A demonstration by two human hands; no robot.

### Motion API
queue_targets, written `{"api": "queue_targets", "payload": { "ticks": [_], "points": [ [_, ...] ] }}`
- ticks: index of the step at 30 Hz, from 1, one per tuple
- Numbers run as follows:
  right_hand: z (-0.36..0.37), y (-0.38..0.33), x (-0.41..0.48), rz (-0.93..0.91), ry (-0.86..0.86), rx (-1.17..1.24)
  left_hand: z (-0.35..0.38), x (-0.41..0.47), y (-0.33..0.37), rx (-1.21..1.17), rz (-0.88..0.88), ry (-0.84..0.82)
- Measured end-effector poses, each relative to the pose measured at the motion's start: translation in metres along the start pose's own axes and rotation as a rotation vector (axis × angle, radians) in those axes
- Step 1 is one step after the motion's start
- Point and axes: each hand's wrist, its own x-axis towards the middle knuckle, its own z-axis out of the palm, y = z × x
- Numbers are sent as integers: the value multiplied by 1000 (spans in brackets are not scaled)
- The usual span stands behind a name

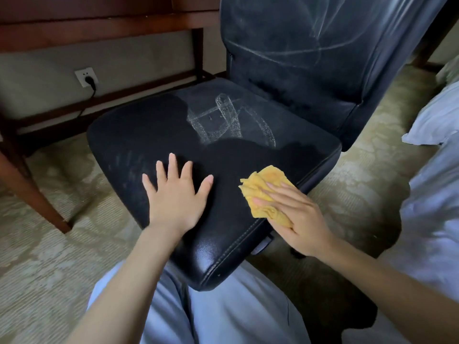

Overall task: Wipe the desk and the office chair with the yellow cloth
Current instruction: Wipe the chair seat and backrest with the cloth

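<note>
Cloth: our yellow cloth [269, 178] lies bunched on the office chair seat [159, 130], near its right edge.
Right hand [299, 216]: our straight fingers press the cloth down.
Left hand [175, 196]: we rest it flat on the seat, fingers spread wide.
Desk [99, 23]: far left.

A pale greenish carpet [49, 244] with a faint leafy pattern is covering the floor, catching soft light in some patches and lying in shadow in others. A plain beige wall [139, 60] is running along the back, carrying a white socket [84, 73] with a black plug [89, 81] sitting in it, its cable trailing downward. White bedding [437, 115] is spilling in at the right edge.
</note>
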Motion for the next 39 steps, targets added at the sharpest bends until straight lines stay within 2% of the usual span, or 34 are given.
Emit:
{"api": "queue_targets", "payload": {
  "ticks": [3, 6, 11, 13, 16, 20, 27, 30, 33, 39],
  "points": [
    [-10, 44, -14, 267, 88, -42, 16, -13, 27, 62, 91, -34],
    [-20, 87, -10, 614, 16, -44, 28, -21, 42, 114, 159, -23],
    [-26, 146, 32, 776, 43, 88, 32, -23, 39, 124, 164, 29],
    [-26, 166, 47, 922, 57, 172, 33, -22, 38, 102, 166, 31],
    [-20, 182, 58, 1145, 229, 461, 34, -22, 38, 93, 160, 28],
    [-10, 174, 59, 1158, 446, 639, 34, -20, 38, 82, 150, 26],
    [18, 87, 34, 1151, 499, 585, 32, -18, 34, 125, 165, 21],
    [34, 29, 30, 1026, 570, 600, 29, -18, 31, 140, 172, 20],
    [45, -24, 29, 888, 554, 574, 25, -17, 26, 123, 176, 8],
    [78, -85, 15, 615, 418, 189, 16, -10, 5, 118, 238, -3]
  ]
}}
